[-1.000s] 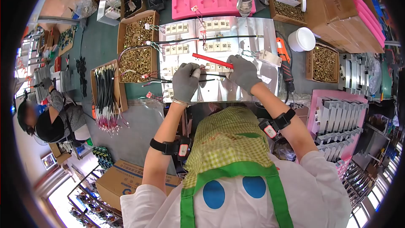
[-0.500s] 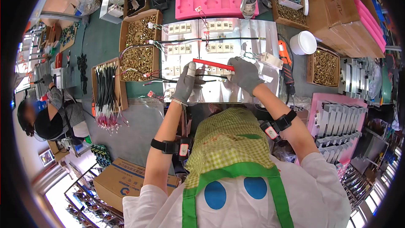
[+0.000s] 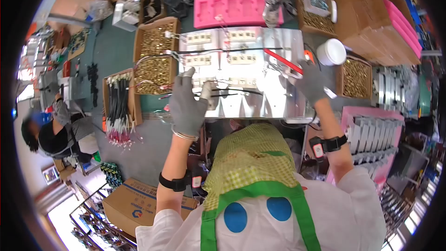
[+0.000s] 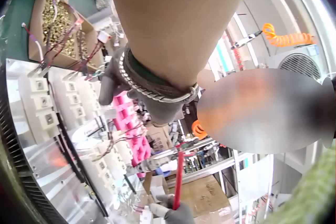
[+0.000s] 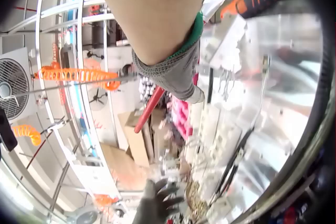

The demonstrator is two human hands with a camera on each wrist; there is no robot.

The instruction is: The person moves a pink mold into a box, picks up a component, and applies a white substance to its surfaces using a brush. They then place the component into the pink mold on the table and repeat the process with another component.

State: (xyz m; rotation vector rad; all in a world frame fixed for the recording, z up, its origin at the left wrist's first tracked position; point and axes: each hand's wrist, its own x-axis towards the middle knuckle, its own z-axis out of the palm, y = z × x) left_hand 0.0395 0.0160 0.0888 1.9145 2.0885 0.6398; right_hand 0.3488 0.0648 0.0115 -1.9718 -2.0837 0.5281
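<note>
A long red stick (image 3: 282, 60) slants up and to the left from my gloved right hand (image 3: 311, 83), which grips its near end. That hand is over the right edge of a shiny metal plate (image 3: 278, 104), overlapping an orange-and-black power tool (image 3: 308, 56). My gloved left hand (image 3: 188, 104) is over the plate's left front part, fingers spread and holding nothing. Rows of cream terminal blocks (image 3: 244, 59) sit on the plate, with black cables (image 3: 237, 49) running across. In the right wrist view the red stick (image 5: 149, 110) juts out beyond the glove.
Boxes of brass-coloured screws (image 3: 155, 72) stand left of the plate, beside a box of black cables (image 3: 118, 97). Behind lies a pink foam tray (image 3: 223, 16), with a hanging tool (image 3: 272, 11) nearby. A white tub (image 3: 331, 52) and another screw box (image 3: 355, 79) are at right.
My right hand has moved right, carrying the red stick away from the plate's middle. My left hand has come off the stick's other end, shifted left and spread its fingers.
</note>
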